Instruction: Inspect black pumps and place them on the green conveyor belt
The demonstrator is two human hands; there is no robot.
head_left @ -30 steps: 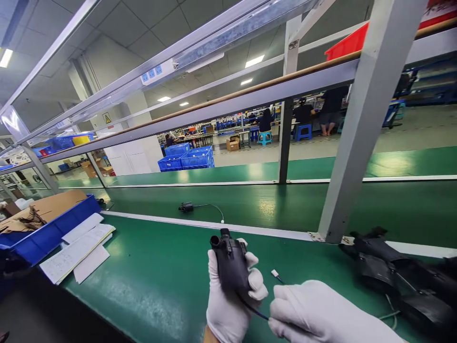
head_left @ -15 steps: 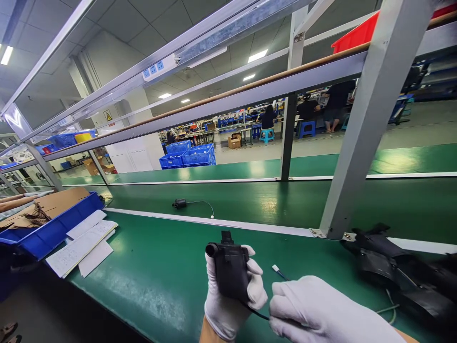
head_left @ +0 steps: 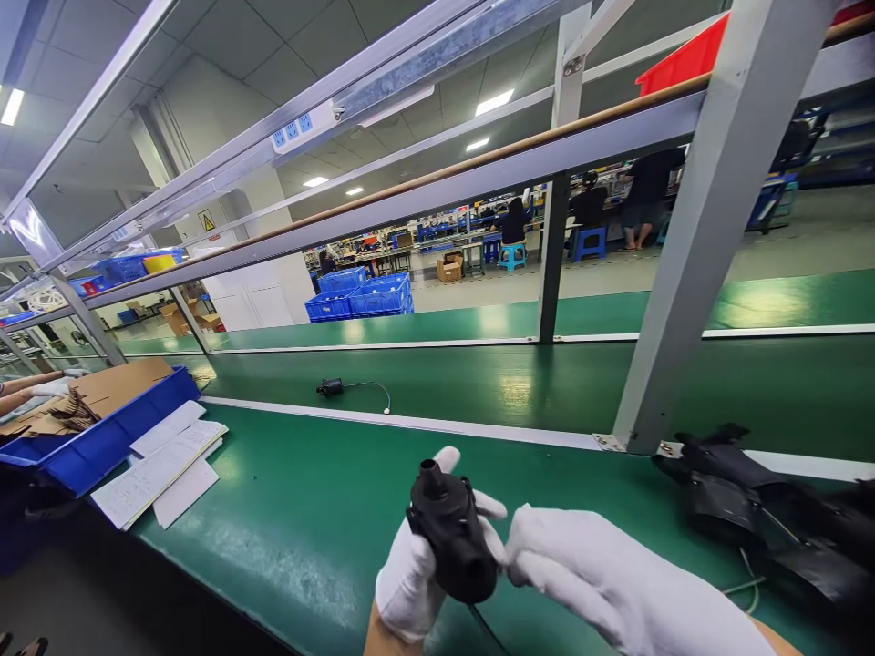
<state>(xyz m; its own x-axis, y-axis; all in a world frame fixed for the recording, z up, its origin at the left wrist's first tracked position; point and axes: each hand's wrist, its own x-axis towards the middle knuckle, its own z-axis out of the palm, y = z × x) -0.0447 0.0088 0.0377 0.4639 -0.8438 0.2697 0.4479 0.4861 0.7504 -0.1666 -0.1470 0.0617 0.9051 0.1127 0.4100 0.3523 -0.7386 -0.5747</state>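
Note:
My left hand (head_left: 406, 579), in a white glove, is wrapped around a small black pump (head_left: 455, 538) near the front of the green bench. The pump's round nozzle points up and away from me, and its thin dark cable (head_left: 485, 627) hangs from the underside. Just right of the pump is my gloved right hand (head_left: 581, 565), its fingers pressed together and the tips close to my left fingers. Whatever those tips may hold is hidden. A similar black pump with a cable (head_left: 332, 387) lies farther back on the green belt.
Several black units (head_left: 752, 510) with cables are heaped at the right, by a grey post (head_left: 684, 273). To the left are written papers (head_left: 160, 465) and a blue bin (head_left: 129, 433) with cardboard. Another person's gloved hand (head_left: 51, 387) reaches over the bin.
The pump has turned in my left hand, so its nozzle now points up. My right hand has shifted slightly up and left. The pump on the belt has moved left; another person's hands show at the bin.

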